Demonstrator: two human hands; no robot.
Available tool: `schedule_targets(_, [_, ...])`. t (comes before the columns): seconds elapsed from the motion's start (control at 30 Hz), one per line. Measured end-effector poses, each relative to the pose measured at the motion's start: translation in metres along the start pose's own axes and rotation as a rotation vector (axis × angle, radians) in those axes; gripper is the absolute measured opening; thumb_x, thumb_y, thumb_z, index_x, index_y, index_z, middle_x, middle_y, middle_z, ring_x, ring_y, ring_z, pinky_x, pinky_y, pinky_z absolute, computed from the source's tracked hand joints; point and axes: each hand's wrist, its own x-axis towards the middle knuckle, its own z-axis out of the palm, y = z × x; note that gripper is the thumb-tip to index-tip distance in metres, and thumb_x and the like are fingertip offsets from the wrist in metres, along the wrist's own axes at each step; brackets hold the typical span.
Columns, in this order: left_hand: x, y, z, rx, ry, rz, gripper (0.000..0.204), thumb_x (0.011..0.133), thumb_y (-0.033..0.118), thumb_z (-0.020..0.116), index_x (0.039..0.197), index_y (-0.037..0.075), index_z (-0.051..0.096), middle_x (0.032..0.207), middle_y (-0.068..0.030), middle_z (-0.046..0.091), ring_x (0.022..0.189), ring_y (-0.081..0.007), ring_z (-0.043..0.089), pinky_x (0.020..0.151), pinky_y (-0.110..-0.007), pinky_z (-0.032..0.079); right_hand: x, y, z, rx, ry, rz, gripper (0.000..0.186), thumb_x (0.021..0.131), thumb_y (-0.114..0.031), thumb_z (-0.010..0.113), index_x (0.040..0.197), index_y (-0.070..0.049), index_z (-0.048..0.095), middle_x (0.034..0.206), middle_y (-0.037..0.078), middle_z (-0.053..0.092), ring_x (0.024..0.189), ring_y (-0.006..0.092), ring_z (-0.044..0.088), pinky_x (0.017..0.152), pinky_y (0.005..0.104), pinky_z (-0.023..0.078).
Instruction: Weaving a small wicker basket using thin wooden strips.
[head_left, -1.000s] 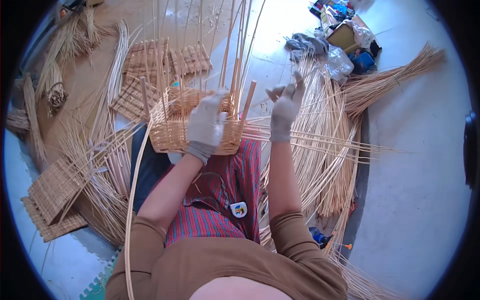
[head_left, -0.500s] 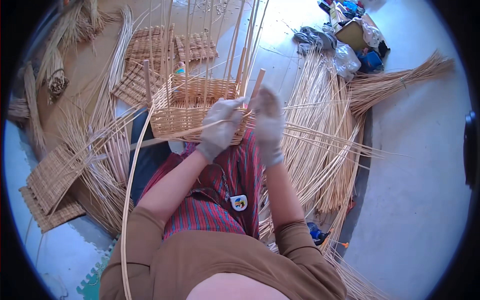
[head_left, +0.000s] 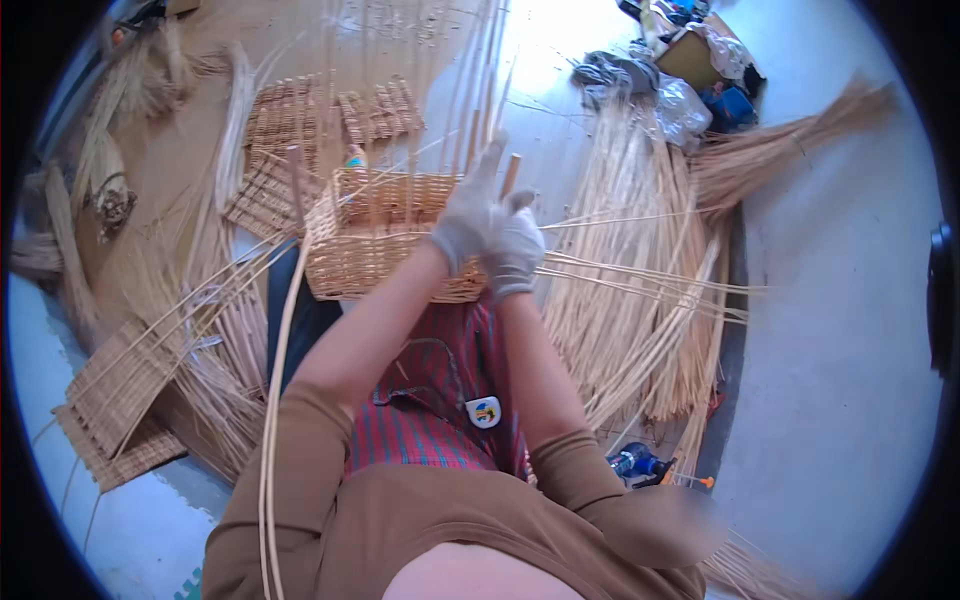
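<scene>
A rectangular wicker basket [head_left: 385, 268], partly woven, rests across my lap with thin upright stakes rising from its sides. Wooden pegs stand at its corners, among them a left peg [head_left: 296, 185] and a right peg [head_left: 511, 174]. Both hands wear pale gloves and meet at the basket's right corner. My left hand [head_left: 467, 217] lies over the rim, its fingers stretched upward beside the stakes. Close against it, my right hand [head_left: 514, 246] is curled just below the right peg; what its fingers hold is hidden. Loose strands [head_left: 640, 275] run out rightward from beside the right hand.
A large bundle of long strands [head_left: 625, 330] covers the floor at right, beside a tied bundle [head_left: 790, 150]. Woven panels [head_left: 125, 385] lie at lower left, with other panels [head_left: 285, 120] behind the basket. Bags and cloths [head_left: 685, 110] are heaped at far right.
My left hand has moved up and right, from the front rim to the corner, its fingers now extended. The right hand has come down and left, closing against it. The view has shifted slightly.
</scene>
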Motion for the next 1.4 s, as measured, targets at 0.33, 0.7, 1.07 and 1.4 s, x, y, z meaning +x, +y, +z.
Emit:
schedule_targets(0.33, [-0.167, -0.072, -0.224, 0.152, 0.308, -0.582, 0.049, 0.103, 0.032, 0.074, 0.135, -0.003, 0.064, 0.121, -0.0188, 0.074, 0.102, -0.0244, 0.069, 0.092, -0.037, 0.055, -0.076, -0.07, -0.011, 1.085, 0.206, -0.055, 0.025, 0.088, 0.004, 0.072, 0.112, -0.003, 0.071, 0.103, 0.011, 0.068, 0.098, 0.0252, 0.067, 0.09, 0.0384, 0.054])
schedule_targets(0.7, [-0.166, -0.004, -0.261, -0.01, 0.08, -0.606, 0.028, 0.104, 0.012, 0.069, 0.129, 0.0, 0.071, 0.108, -0.0039, 0.07, 0.093, -0.0103, 0.065, 0.077, -0.027, 0.054, -0.14, -0.158, -0.047, 0.729, -0.607, -1.347, 0.031, 0.089, -0.017, 0.068, 0.119, -0.021, 0.073, 0.106, 0.007, 0.072, 0.111, 0.0275, 0.069, 0.099, 0.0457, 0.052])
schedule_targets(1.07, [-0.186, -0.009, -0.208, 0.133, 0.136, -0.642, 0.035, 0.109, 0.029, 0.066, 0.136, 0.008, 0.063, 0.093, -0.0073, 0.075, 0.074, -0.0201, 0.073, 0.073, -0.031, 0.06, -0.051, -0.096, 0.015, 1.443, -0.16, 0.508, 0.014, 0.107, -0.009, 0.063, 0.121, -0.009, 0.061, 0.1, 0.007, 0.077, 0.092, 0.0169, 0.074, 0.071, 0.0344, 0.062])
schedule_targets(1.4, [-0.14, -0.04, -0.196, 0.711, -0.24, -0.345, 0.077, 0.092, 0.004, 0.065, 0.159, 0.04, 0.051, 0.134, -0.0132, 0.058, 0.08, -0.0336, 0.07, 0.072, -0.048, 0.059, 0.024, -0.156, 0.016, 0.69, -0.104, -0.388, 0.052, 0.097, 0.002, 0.06, 0.149, -0.004, 0.056, 0.134, 0.017, 0.069, 0.111, 0.0269, 0.073, 0.091, 0.0358, 0.059])
